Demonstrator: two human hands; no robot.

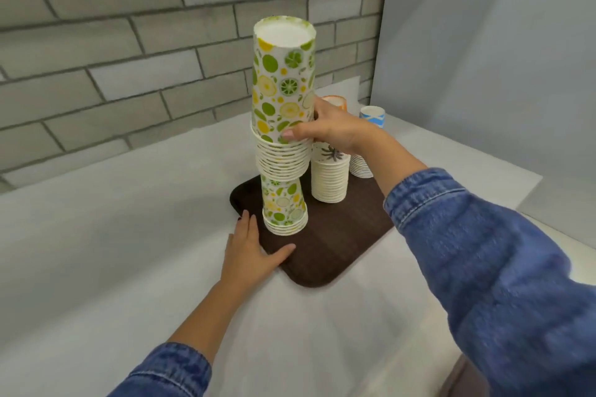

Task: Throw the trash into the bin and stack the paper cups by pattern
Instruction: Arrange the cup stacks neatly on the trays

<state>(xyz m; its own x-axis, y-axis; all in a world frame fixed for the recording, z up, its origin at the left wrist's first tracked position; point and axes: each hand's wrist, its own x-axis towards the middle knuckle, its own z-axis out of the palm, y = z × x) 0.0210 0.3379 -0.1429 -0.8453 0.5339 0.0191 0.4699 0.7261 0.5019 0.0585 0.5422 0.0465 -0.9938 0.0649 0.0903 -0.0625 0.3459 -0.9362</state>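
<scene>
A tall stack of upside-down paper cups with a green and yellow citrus pattern (282,87) rises from the front left of a dark brown tray (338,245). My right hand (332,130) grips the upper part of this stack from the right, just above a band of several rims. The lower part of the stack (283,206) stands on the tray. My left hand (250,251) lies flat and open on the tray's left edge, beside the stack's base. Behind my right hand stands a shorter stack of white cups with a dark print (330,176).
At the back right of the tray are a stack with a blue patterned cup (372,116) on top and an orange-rimmed cup (335,101), partly hidden by my hand. A grey brick wall runs behind the white table (129,235). A pale panel closes off the right side.
</scene>
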